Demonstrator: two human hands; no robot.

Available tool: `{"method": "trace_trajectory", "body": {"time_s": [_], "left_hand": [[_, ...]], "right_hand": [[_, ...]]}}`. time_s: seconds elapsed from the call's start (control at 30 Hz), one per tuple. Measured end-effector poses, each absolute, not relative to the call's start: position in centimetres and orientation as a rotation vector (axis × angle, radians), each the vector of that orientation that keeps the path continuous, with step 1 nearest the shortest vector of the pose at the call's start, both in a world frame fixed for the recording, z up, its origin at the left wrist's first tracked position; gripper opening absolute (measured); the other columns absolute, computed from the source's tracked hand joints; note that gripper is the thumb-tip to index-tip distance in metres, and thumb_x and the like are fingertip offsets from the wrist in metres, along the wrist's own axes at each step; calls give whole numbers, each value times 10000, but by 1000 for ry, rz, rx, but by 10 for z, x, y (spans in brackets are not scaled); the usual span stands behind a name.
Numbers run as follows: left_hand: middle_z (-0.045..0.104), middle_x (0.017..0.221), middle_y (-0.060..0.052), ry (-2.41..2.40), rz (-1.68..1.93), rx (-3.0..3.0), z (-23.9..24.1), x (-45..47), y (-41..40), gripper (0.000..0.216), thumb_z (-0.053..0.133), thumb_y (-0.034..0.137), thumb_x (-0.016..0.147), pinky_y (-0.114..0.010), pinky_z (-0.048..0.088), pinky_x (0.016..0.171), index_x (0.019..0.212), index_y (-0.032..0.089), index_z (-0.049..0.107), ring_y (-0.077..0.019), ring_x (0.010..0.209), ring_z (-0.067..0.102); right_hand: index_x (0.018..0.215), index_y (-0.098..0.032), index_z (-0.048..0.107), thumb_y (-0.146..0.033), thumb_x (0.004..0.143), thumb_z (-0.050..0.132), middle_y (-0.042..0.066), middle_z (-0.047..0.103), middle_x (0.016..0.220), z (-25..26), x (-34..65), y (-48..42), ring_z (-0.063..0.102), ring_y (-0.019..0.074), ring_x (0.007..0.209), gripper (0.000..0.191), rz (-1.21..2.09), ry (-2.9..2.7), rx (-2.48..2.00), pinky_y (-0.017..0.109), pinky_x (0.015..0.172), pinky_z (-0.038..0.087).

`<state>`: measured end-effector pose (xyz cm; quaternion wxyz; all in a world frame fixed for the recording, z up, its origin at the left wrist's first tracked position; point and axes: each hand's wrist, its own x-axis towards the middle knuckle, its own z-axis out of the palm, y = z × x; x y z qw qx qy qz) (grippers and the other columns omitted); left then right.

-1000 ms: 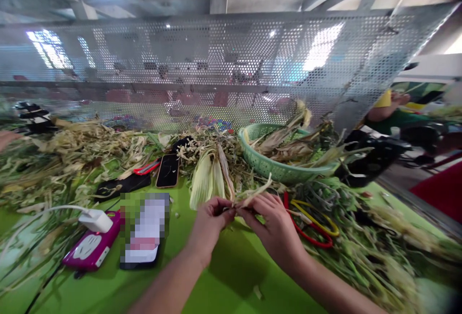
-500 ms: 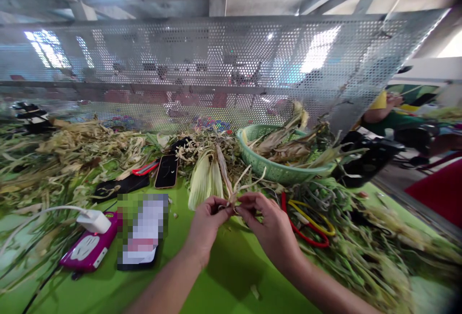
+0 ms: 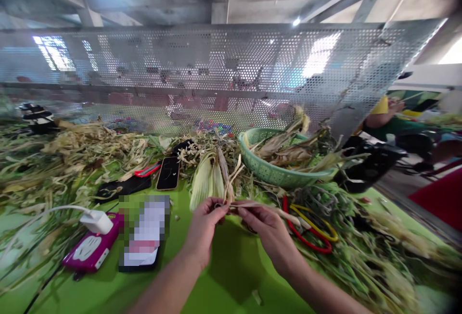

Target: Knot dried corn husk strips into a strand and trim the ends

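Note:
Both my hands meet over the green table [image 3: 224,275], pinching a dry pale husk strip [image 3: 267,207]. My left hand [image 3: 204,225] grips its left end with thumb and fingers closed. My right hand [image 3: 269,232] holds the strip just to the right, and the strip runs on past it toward the right. A short tuft of husk sticks up between the two hands. Just beyond them lies a pale yellow-green bunch of corn husks [image 3: 205,182].
A green basket [image 3: 274,172] of dried husks stands right of centre. Red and yellow loops [image 3: 312,230] lie beside my right hand. Phones [image 3: 168,172], a blurred one [image 3: 144,232], and a pink power strip [image 3: 88,249] sit left. Husk litter covers both sides. A perforated metal screen [image 3: 216,73] stands behind; another person's arm [image 3: 378,117] shows far right.
The husk strip, which stuck up between my hands, now lies stretched out to the right past my right hand. Both hands stayed together in about the same place.

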<state>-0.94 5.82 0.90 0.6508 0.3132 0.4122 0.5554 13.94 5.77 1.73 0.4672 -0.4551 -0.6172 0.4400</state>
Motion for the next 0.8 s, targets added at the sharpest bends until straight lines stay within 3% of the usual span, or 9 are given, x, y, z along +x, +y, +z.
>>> {"method": "trace_trajectory", "body": {"time_s": [0.13,0.27,0.37,0.5,0.7,0.8], "left_hand": [[611,703,2,1001,1246,786,7,-9,59,206,705,246,671,-208,351,616,827,128,642,-94,648,499],[606,698,3,1067,1223,875,8,-9,60,209,697,238,649,-222,350,621,820,131,642,-109,656,498],[620,707,-10,1050,1198,941,8,-8,62,208,712,241,613,-243,375,654,775,131,644,-132,680,523],[618,700,-14,1042,1134,1001,9,-8,61,186,708,249,618,-257,382,662,750,139,637,-149,692,531],[590,718,15,1000,1109,1142,13,-8,54,98,651,217,698,-242,375,695,778,166,627,-135,723,516],[613,774,0,965,1119,1160,13,-8,53,109,631,209,727,-249,394,737,827,165,630,-147,776,541]], "right_hand": [[858,-223,728,-339,825,643,51,719,864,19,146,57,649,214,808,148,722,-1684,-1140,306,706,505],[966,-236,716,-245,870,593,51,718,843,27,150,54,620,200,740,157,260,-2057,-1023,326,686,476],[1027,-239,705,-199,887,563,65,711,923,33,149,52,620,201,796,203,49,-2183,-905,324,713,477],[1025,-253,699,-207,893,559,61,690,954,33,149,52,634,179,826,198,133,-2179,-916,277,721,486],[839,-208,645,-266,859,594,29,666,786,29,149,56,617,159,703,80,431,-2008,-1112,245,648,473],[771,-194,613,-312,824,633,12,642,702,25,148,60,580,149,630,131,549,-1902,-1179,238,598,454]]}}
